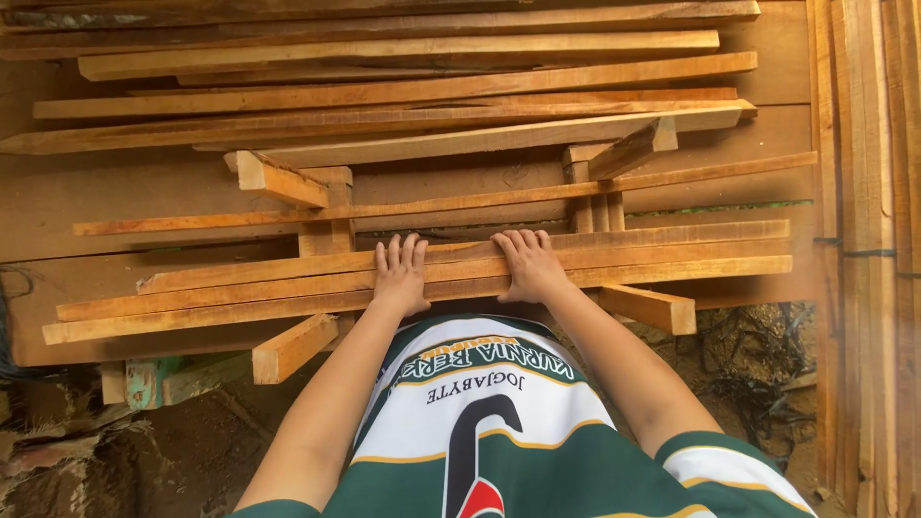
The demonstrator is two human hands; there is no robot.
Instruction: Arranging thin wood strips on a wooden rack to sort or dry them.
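Observation:
My left hand [400,275] and my right hand [529,265] both rest palm-down on a bundle of long thin wooden slats [672,261] lying crosswise in front of me. The fingers curl over the slats' far edge, side by side near the bundle's middle. The slats rest on short thick wooden blocks: one [293,348] below left and one [649,307] below right. My green and white jersey fills the bottom of the view.
More long slats [403,91] are stacked in layers beyond, separated by short cross blocks [278,179]. Upright planks [868,240] stand along the right edge. Dirt ground and debris [739,364] lie beneath the stack.

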